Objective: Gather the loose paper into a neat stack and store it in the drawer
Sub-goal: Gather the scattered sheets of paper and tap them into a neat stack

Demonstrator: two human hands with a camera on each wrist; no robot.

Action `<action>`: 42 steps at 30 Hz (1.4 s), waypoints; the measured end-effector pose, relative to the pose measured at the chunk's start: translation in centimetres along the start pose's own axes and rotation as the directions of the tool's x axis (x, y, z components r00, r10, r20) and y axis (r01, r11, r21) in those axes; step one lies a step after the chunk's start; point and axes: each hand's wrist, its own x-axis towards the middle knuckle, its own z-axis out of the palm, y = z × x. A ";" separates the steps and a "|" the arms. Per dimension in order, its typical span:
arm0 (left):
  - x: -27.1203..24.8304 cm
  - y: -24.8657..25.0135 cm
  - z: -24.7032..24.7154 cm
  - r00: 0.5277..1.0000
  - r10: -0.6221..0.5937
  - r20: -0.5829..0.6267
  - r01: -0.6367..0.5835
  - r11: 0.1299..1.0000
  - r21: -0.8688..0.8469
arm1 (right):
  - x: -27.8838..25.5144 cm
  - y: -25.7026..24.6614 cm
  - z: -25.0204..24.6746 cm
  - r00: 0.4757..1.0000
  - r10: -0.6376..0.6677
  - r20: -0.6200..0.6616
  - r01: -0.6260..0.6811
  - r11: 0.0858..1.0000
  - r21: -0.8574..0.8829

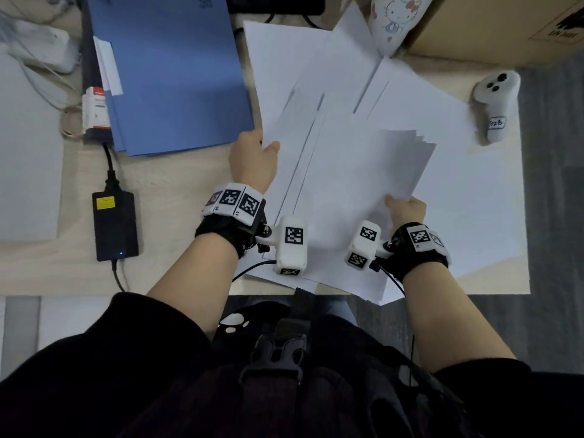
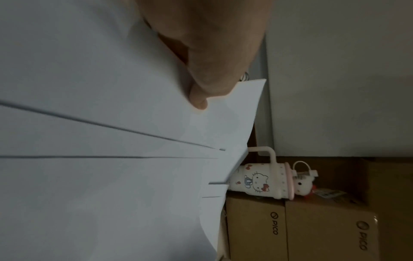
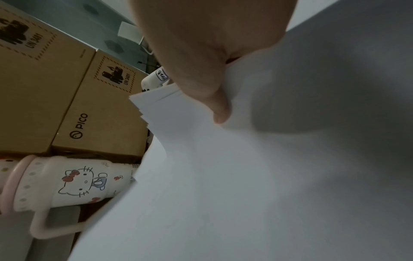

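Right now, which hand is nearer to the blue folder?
Left. The left hand grips paper just right of the blue folder; the right hand is farther right.

Loose paper (image 1: 341, 99): plain white sheets, fanned and overlapping unevenly across bench (image 1: 189, 172), edges misaligned, some overhanging near edge. Smaller bunch of sheets (image 1: 395, 162) lifted above the spread, tilted, far corners staggered. Drawer not in view.
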 end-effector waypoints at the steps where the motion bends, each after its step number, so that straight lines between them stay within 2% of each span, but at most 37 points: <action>1: -0.5 0.5 -0.7 0.999 0.020 -0.036 -0.019 0.999 0.029 | -0.1 -0.2 -0.1 1.000 0.008 0.007 -0.008 1.000 -0.011; 7: -1.9 2.6 -4.9 0.958 0.137 -0.250 -0.103 0.984 0.143 | -1.5 -1.8 -0.4 0.999 0.012 0.030 -0.011 0.999 -0.033; 10: -2.3 3.1 -6.4 0.900 0.185 -0.394 -0.174 0.983 0.066 | -2.7 -2.7 -0.2 0.995 -0.066 0.071 0.067 0.998 -0.008; 13: -2.8 4.0 -7.7 0.820 0.213 -0.531 -0.257 0.966 -0.010 | -4.3 -4.0 -0.3 0.974 -0.186 0.127 0.167 0.975 0.145; 18: -2.7 3.9 -9.7 0.733 0.166 -0.659 -0.339 0.930 -0.144 | -6.6 -6.9 -1.2 0.897 -0.386 0.215 0.328 0.908 0.261; 21: -2.3 2.9 -11.7 0.654 0.037 -0.756 -0.308 0.925 -0.221 | -6.8 -8.2 -2.3 0.885 -0.429 0.183 0.352 0.871 0.343; 23: -2.1 2.5 -12.5 0.629 0.014 -0.777 -0.338 0.905 -0.258 | -7.2 -8.8 -2.9 0.879 -0.447 0.166 0.351 0.843 0.407; 25: -2.1 2.5 -12.6 0.650 0.019 -0.759 -0.349 0.896 -0.276 | -7.8 -9.3 -3.0 0.872 -0.452 0.186 0.333 0.828 0.452; 27: -2.0 2.5 -12.3 0.695 0.043 -0.718 -0.359 0.886 -0.295 | -8.7 -9.6 -2.7 0.854 -0.467 0.228 0.330 0.827 0.456; 31: -2.0 2.9 -11.6 0.823 0.085 -0.562 -0.358 0.845 -0.397 | -9.9 -10.2 -1.8 0.794 -0.503 0.341 0.355 0.840 0.411; 35: -2.3 3.8 -11.7 0.931 0.029 -0.363 -0.245 0.787 -0.566 | -10.5 -10.4 -0.8 0.772 -0.494 0.401 0.319 0.846 0.428; 37: -2.7 4.3 -11.9 0.980 -0.043 -0.195 -0.115 0.677 -0.727 | -10.5 -10.6 -0.4 0.764 -0.491 0.419 0.312 0.850 0.425; 39: -2.9 4.5 -11.6 0.995 -0.097 -0.032 0.027 0.557 -0.830 | -10.5 -10.6 0.0 0.769 -0.480 0.423 0.292 0.852 0.435; 40: -3.1 4.5 -11.4 0.997 -0.078 -0.018 0.028 0.561 -0.827 | -10.5 -10.6 0.1 0.771 -0.480 0.419 0.285 0.848 0.447; 42: -3.2 4.1 -10.7 1.000 -0.013 -0.024 -0.010 0.637 -0.771 | -10.5 -10.5 0.2 0.777 -0.480 0.408 0.274 0.841 0.466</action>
